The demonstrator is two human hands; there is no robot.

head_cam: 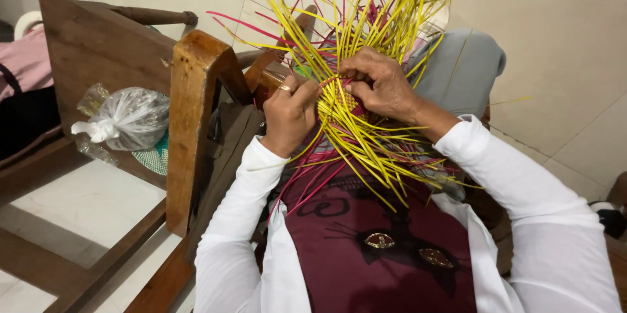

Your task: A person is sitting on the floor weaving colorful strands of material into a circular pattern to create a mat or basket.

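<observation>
I judge the step in hand to be weaving the thin yellow strips (356,114) into a tight centre, with some pink strips (313,185) mixed in. The bundle sits over my lap, above the dark red cloth (366,247), and its loose ends fan up toward the wall and down toward me.

To do this well, I would keep the crossing point pinned while one strip at a time is threaded, and pull each strip snug before letting go, so the centre does not spring apart. The strips look stiff and springy, so a slack pinch could let several slip at once.

My left hand (287,114) is curled nearly closed, its fingers and thumb pressing on the left side of the woven centre; a ring shows on one finger. I take it as gripping the strips, holding the work steady.

My right hand (382,84) is also bent close, fingertips pinching at the strips right at the centre, just beside the left hand. Which single strip it holds I cannot tell, as the strands hide the fingertips.

To my left stands a wooden chair (192,123), and beyond it a knotted clear plastic bag (130,117) rests on wooden furniture.
</observation>
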